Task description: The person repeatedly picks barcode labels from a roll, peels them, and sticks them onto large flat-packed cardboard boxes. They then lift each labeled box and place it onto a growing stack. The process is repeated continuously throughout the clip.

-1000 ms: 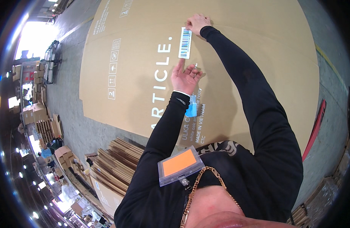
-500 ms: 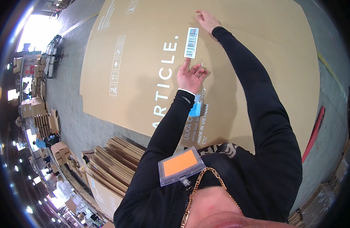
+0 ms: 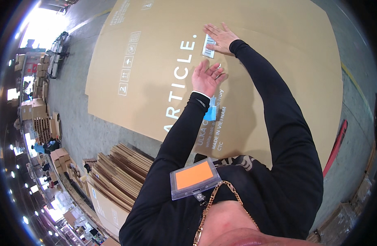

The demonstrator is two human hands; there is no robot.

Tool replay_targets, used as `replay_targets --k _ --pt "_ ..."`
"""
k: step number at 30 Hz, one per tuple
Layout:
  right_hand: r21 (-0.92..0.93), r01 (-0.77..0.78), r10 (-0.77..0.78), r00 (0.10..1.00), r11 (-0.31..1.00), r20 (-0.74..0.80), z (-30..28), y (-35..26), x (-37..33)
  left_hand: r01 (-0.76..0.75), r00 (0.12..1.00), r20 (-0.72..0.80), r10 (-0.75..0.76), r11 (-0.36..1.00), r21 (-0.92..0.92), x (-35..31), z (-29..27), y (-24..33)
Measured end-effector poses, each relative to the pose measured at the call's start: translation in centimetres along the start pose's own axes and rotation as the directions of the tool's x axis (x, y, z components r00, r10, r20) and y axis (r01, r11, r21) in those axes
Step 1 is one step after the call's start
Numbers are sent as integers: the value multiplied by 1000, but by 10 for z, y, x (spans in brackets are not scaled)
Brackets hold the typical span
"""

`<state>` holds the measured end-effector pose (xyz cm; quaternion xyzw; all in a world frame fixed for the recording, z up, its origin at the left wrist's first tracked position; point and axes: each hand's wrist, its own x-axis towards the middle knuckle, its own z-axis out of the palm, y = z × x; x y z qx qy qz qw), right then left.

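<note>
A large brown cardboard box (image 3: 295, 49) with white print lies before me. On its top face is a white barcode label (image 3: 208, 51). My right hand (image 3: 222, 38) rests flat over the label's upper part, fingers spread to the left. Just below the label is my left hand (image 3: 208, 78), palm turned up with loosely curled, parted fingers; I see nothing in it. Beside the left wrist a blue patch (image 3: 210, 111) shows on the box, partly covered by the sleeve.
Flat cardboard sheets (image 3: 118, 172) stand stacked at the lower left. A red bar (image 3: 336, 147) lies on the grey floor (image 3: 110, 133) at the right. Pallets and cartons (image 3: 43, 127) line the far left. An orange badge (image 3: 194, 176) hangs at my chest.
My right hand has come down and left from above the label onto it, its fingers spreading. My left forefinger has drawn back from the label's lower end.
</note>
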<state>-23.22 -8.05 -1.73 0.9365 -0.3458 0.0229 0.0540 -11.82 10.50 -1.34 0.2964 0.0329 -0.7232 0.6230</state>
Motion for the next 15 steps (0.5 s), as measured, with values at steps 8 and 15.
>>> replay_targets --k 8,15 --pt "692 191 -387 912 696 137 0 -180 -155 263 962 -43 -268 960 -101 -185 -51 18" --pt "884 -454 -560 764 -116 319 -71 -293 -294 258 721 493 -487 849 461 -317 -89 50"
